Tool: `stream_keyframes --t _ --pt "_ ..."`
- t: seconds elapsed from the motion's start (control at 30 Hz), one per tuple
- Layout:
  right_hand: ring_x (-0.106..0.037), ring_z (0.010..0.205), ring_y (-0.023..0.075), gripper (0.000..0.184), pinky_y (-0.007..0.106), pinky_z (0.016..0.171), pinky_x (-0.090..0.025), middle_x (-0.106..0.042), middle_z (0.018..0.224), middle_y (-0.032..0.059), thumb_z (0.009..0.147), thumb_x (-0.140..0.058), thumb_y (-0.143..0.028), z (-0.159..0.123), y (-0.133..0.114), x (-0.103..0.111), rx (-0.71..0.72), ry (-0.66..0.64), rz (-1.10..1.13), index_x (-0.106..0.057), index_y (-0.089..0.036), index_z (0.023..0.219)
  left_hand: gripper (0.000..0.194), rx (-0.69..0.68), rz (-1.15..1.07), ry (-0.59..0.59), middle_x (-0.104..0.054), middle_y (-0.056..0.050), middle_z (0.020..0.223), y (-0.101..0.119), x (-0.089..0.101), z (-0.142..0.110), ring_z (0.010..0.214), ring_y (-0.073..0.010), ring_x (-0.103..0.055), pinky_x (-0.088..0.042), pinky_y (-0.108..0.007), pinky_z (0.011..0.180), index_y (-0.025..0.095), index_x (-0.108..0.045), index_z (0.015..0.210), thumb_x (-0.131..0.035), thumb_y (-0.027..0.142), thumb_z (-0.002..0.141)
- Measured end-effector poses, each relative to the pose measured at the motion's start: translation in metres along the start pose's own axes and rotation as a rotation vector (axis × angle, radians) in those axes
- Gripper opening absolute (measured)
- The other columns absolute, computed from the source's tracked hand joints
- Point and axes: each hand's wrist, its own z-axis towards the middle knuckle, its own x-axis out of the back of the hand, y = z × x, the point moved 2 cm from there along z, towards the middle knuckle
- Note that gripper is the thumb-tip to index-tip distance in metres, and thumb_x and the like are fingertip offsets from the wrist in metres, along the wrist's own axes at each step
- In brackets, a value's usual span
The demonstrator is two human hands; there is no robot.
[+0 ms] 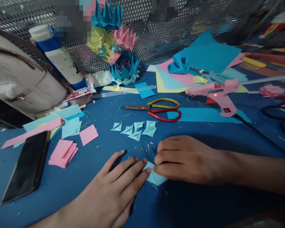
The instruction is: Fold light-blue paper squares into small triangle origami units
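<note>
A small light-blue paper square [156, 179] with crease lines lies on the blue table between my hands. Flat and outstretched, my left hand [123, 180] rests its fingertips on the paper's left edge. My right hand [182, 160] is closed, its fingers curled and its thumb and fingertips pressed on the paper's upper right side. What is under those fingers is hidden. Beyond my hands lie several small folded light-blue paper pieces [135, 130]. Scissors [152, 108] with one yellow and one red handle lie behind them, slightly apart.
A pink glue gun [213, 91] with a lit red light stands at right, its cord trailing. Pink paper squares [63, 153] and a black phone [26, 166] lie at left. Behind are folded paper flowers [124, 69], a bottle [59, 57], a bag [23, 72] and coloured sheets [204, 57].
</note>
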Motion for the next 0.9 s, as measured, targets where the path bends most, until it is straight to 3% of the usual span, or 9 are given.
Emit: stream_keyframes --t 0.2,0.33,0.43,0.57,0.7,0.83,0.9 --pt "-0.052 0.082 0.0142 0.023 0.03 0.075 -0.043 -0.066 0.09 0.001 0.102 -0.049 -0.024 -0.002 0.002 -0.003 -0.067 0.036 0.106 -0.065 -0.018 0.086 0.052 0.05 -0.06 0.029 -0.053 -0.013 0.138 0.0 -0.003 -0.001 0.133 -0.0275 -0.043 -0.031 -0.055 0.116 0.017 -0.046 0.146 -0.043 0.018 0.095" --pt "-0.052 0.082 0.0158 0.026 0.031 0.076 -0.044 -0.065 0.09 0.0024 0.104 -0.044 -0.031 -0.002 0.002 -0.007 -0.111 0.021 0.073 -0.067 -0.019 0.105 0.055 0.064 -0.088 0.053 -0.053 -0.014 0.131 0.001 -0.003 -0.002 0.13 -0.0263 -0.043 -0.03 -0.055 0.117 0.016 -0.045 0.146 -0.041 0.013 0.092" --pt "-0.051 0.081 0.0174 0.029 0.032 0.072 -0.041 -0.064 0.088 0.0028 0.105 -0.04 -0.029 0.001 0.0 -0.006 -0.109 -0.01 0.014 -0.066 -0.018 0.11 0.055 0.061 -0.089 0.045 -0.054 -0.014 0.129 0.001 -0.003 -0.002 0.129 -0.0265 -0.044 -0.031 -0.055 0.116 0.016 -0.046 0.145 -0.042 0.013 0.091" --pt "-0.049 0.077 0.0182 0.027 0.034 0.065 -0.035 -0.061 0.08 0.0026 0.103 -0.042 -0.024 0.004 -0.004 0.005 -0.023 -0.144 0.032 -0.067 -0.016 0.098 0.055 0.066 -0.094 0.044 -0.053 -0.014 0.131 0.002 -0.005 -0.003 0.131 -0.0272 -0.043 -0.03 -0.057 0.116 0.016 -0.044 0.147 -0.041 0.014 0.092" --pt "-0.049 0.075 0.0185 0.017 0.036 0.064 -0.032 -0.061 0.077 0.0022 0.096 -0.051 -0.019 0.003 -0.006 0.021 -0.048 -0.245 0.049 -0.066 -0.018 0.088 0.053 0.06 -0.108 0.034 -0.051 -0.014 0.135 0.001 -0.002 -0.003 0.132 -0.0274 -0.042 -0.026 -0.056 0.117 0.016 -0.043 0.147 -0.042 0.015 0.095" --pt "-0.05 0.075 0.0175 0.024 0.034 0.066 -0.031 -0.06 0.074 0.0015 0.097 -0.052 -0.02 0.002 -0.003 0.02 -0.056 -0.228 0.095 -0.061 -0.019 0.075 0.04 0.079 -0.304 0.054 -0.054 -0.013 0.127 -0.004 0.003 0.007 0.121 -0.0252 -0.048 -0.033 -0.049 0.111 0.015 -0.051 0.138 -0.043 0.017 0.099" --pt "-0.047 0.071 0.0172 0.03 0.033 0.065 -0.03 -0.059 0.072 0.0019 0.098 -0.049 -0.023 0.002 0.001 0.014 -0.061 -0.147 0.094 -0.059 -0.018 0.071 0.029 0.161 -0.466 0.098 -0.055 -0.009 0.12 -0.009 0.004 0.017 0.112 -0.0228 -0.052 -0.042 -0.04 0.096 0.02 -0.058 0.126 -0.043 0.021 0.101"
